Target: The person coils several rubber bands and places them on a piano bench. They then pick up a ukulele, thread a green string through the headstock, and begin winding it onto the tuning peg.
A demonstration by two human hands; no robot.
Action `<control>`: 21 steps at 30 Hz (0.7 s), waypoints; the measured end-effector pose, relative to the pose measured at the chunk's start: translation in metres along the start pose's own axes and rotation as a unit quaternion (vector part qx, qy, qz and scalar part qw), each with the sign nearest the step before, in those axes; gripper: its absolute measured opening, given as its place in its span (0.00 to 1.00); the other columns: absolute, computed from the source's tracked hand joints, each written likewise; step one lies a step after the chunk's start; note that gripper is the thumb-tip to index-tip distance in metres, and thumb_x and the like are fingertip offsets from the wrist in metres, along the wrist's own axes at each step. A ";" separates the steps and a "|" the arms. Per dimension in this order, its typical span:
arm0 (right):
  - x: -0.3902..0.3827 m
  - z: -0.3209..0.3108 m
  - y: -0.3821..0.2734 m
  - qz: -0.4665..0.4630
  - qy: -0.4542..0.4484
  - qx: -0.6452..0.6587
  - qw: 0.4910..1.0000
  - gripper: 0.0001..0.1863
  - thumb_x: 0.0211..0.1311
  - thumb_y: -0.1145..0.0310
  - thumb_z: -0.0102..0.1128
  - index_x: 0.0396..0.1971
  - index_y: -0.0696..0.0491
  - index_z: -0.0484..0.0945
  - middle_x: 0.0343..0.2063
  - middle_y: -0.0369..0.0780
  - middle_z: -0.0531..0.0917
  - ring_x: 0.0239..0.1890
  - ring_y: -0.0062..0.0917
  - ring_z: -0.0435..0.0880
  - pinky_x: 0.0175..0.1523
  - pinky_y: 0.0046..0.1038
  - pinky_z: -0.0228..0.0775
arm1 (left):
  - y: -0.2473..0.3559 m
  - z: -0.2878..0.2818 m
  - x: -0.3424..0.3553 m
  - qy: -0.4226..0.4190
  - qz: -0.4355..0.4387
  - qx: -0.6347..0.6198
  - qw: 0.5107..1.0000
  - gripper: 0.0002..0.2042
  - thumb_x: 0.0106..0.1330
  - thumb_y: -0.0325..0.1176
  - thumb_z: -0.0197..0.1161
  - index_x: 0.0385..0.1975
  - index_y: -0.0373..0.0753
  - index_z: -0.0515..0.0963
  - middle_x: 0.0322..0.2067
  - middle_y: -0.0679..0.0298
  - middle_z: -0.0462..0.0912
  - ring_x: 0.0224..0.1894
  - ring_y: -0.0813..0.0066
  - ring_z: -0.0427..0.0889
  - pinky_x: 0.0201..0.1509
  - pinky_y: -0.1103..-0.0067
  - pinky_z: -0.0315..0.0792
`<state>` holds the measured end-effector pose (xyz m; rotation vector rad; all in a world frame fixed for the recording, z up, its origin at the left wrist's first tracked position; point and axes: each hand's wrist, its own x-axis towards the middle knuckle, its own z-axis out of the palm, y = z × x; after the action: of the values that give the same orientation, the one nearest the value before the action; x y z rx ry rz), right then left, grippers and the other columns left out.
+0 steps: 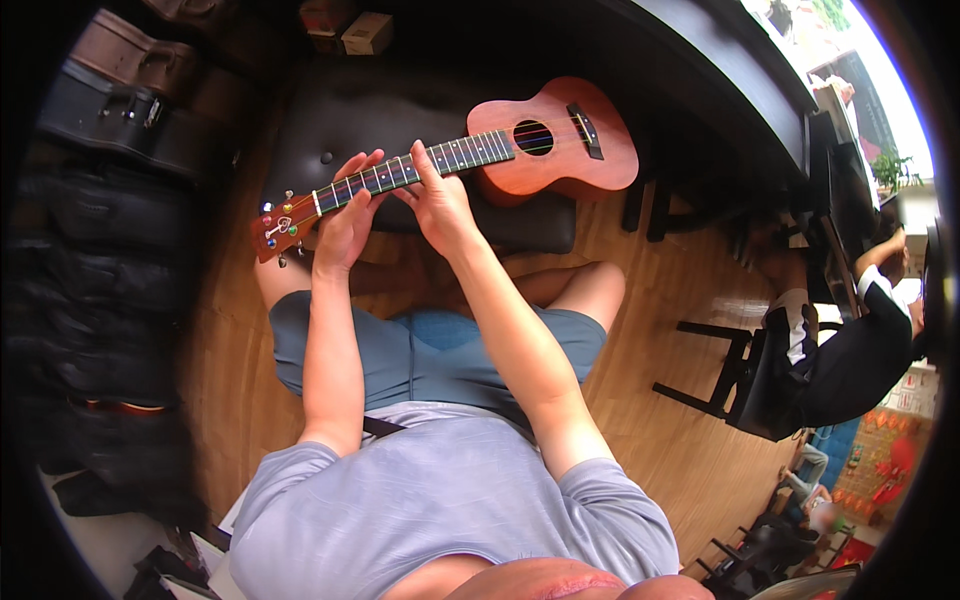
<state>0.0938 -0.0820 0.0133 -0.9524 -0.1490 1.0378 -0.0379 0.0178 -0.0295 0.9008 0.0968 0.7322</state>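
Ukulele (560, 165), reddish-brown, lies slantwise at far center: body far right, headstock (284, 226) near left, face up. Round dark soundhole, dark bridge, multicolored strings and tuner buttons. Body is over the right part of a black padded bench (345, 108) and runs past its right edge; can't tell whether it rests there or is held just above.

Left hand (344, 228) grasps the neck right by the headstock: palm on the near side, fingertips showing past the far edge. Right hand (443, 208) is farther along, around mid-neck, toward the body; one finger lies across the fretboard, the others sit at the near edge. It's touching, but can't tell if it's clamped on. Hands are close together, not crossed.

Wearer is seated, knees apart, gray-blue shorts (450, 355), light gray shirt (450, 490). Wood floor (640, 440) on both sides.

Left: row of dark cases (110, 210), some with metal latches. Far left: small pale box (368, 33). Far right: long black furniture (720, 75). Right: co-worker in black and white (850, 360), sitting on a black seat; green plant (892, 170) farther off.
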 end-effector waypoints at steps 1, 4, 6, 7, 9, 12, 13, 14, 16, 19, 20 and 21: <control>-0.005 -0.005 -0.010 0.025 -0.022 -0.059 0.998 0.24 0.68 0.50 0.73 0.51 0.52 0.79 0.42 0.34 0.84 0.45 0.20 0.83 0.52 0.30 0.75 | -0.003 -0.007 -0.001 0.012 -0.003 -0.013 1.000 0.28 0.74 0.37 0.67 0.71 0.43 0.69 0.73 0.53 0.68 0.75 0.59 0.67 0.80 0.56 0.57; -0.027 -0.023 -0.033 0.018 -0.127 -0.309 0.942 0.29 0.64 0.56 0.76 0.56 0.60 0.80 0.48 0.44 0.87 0.53 0.28 0.86 0.58 0.30 0.78 | -0.008 -0.010 -0.003 0.062 -0.027 -0.055 0.996 0.17 0.77 0.31 0.63 0.63 0.40 0.76 0.67 0.54 0.76 0.70 0.63 0.74 0.76 0.62 0.66; -0.049 -0.039 -0.046 -0.020 -0.160 -0.465 0.870 0.25 0.65 0.62 0.75 0.55 0.63 0.81 0.47 0.44 0.89 0.51 0.27 0.88 0.57 0.30 0.79 | -0.009 -0.018 -0.005 0.093 -0.043 -0.059 0.993 0.17 0.77 0.31 0.63 0.63 0.39 0.77 0.65 0.55 0.77 0.69 0.65 0.75 0.74 0.64 0.69; -0.067 -0.030 -0.074 -0.021 -0.154 -0.495 0.855 0.21 0.66 0.64 0.74 0.51 0.62 0.82 0.45 0.43 0.89 0.48 0.26 0.88 0.55 0.29 0.80 | -0.008 -0.019 -0.007 0.092 -0.039 -0.053 0.994 0.17 0.77 0.31 0.63 0.62 0.39 0.77 0.65 0.55 0.78 0.68 0.65 0.76 0.74 0.65 0.70; -0.077 -0.036 -0.119 -0.102 -0.090 -0.469 0.873 0.13 0.68 0.68 0.72 0.45 0.61 0.84 0.43 0.42 0.90 0.46 0.26 0.89 0.52 0.29 0.81 | -0.007 -0.017 -0.002 0.082 -0.041 -0.046 0.995 0.16 0.77 0.32 0.63 0.62 0.38 0.77 0.63 0.55 0.79 0.67 0.66 0.77 0.72 0.67 0.72; -0.046 -0.076 -0.168 -0.397 0.133 -0.464 0.780 0.10 0.69 0.68 0.70 0.41 0.60 0.85 0.41 0.43 0.90 0.43 0.29 0.90 0.51 0.30 0.81 | -0.007 -0.019 0.000 0.068 -0.065 -0.039 0.995 0.18 0.77 0.35 0.64 0.63 0.38 0.75 0.65 0.53 0.77 0.68 0.65 0.76 0.75 0.65 0.69; -0.027 -0.095 -0.186 -0.422 0.195 -0.502 0.729 0.16 0.70 0.61 0.69 0.46 0.59 0.84 0.45 0.46 0.89 0.49 0.34 0.88 0.55 0.33 0.79 | -0.008 -0.019 0.001 0.068 -0.069 -0.039 0.994 0.18 0.77 0.35 0.64 0.63 0.38 0.75 0.65 0.53 0.77 0.69 0.65 0.75 0.75 0.65 0.68; -0.010 -0.115 -0.199 -0.445 0.255 -0.535 0.671 0.22 0.71 0.54 0.68 0.50 0.58 0.83 0.50 0.49 0.87 0.54 0.39 0.87 0.60 0.37 0.77 | -0.010 -0.018 0.001 0.070 -0.071 -0.042 0.994 0.18 0.77 0.35 0.64 0.63 0.38 0.75 0.64 0.53 0.78 0.69 0.65 0.75 0.75 0.65 0.68; 0.019 -0.141 -0.209 -0.393 0.286 -0.646 0.588 0.32 0.69 0.43 0.65 0.58 0.56 0.80 0.58 0.51 0.82 0.62 0.45 0.80 0.67 0.43 0.69 | -0.005 -0.018 0.001 0.079 -0.059 -0.042 0.994 0.18 0.77 0.34 0.63 0.63 0.37 0.75 0.63 0.53 0.78 0.68 0.65 0.75 0.76 0.65 0.68; 0.032 -0.163 -0.201 -0.263 0.288 -0.744 0.543 0.45 0.65 0.29 0.58 0.70 0.49 0.74 0.69 0.53 0.72 0.73 0.49 0.69 0.74 0.50 0.59 | -0.006 -0.014 0.001 0.084 -0.068 -0.042 0.993 0.18 0.77 0.33 0.62 0.63 0.36 0.75 0.62 0.54 0.79 0.67 0.66 0.76 0.76 0.66 0.67; 0.034 -0.166 -0.195 -0.245 0.289 -0.778 0.501 0.44 0.66 0.29 0.58 0.69 0.48 0.74 0.69 0.52 0.72 0.72 0.48 0.70 0.74 0.50 0.60 | -0.006 -0.014 0.001 0.081 -0.068 -0.033 0.994 0.18 0.77 0.33 0.62 0.63 0.36 0.75 0.61 0.54 0.79 0.67 0.66 0.76 0.76 0.66 0.67; 0.035 -0.169 -0.192 -0.245 0.290 -0.766 0.518 0.43 0.66 0.29 0.58 0.69 0.47 0.74 0.70 0.52 0.72 0.72 0.48 0.70 0.73 0.50 0.60 | -0.006 -0.015 0.002 0.077 -0.068 -0.024 0.994 0.18 0.77 0.33 0.61 0.62 0.36 0.75 0.61 0.55 0.80 0.66 0.66 0.77 0.76 0.66 0.67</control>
<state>0.3287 -0.1870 0.0397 -2.6069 -0.8061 -0.3311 -0.0388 0.0265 -0.0427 0.7824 0.2744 0.6729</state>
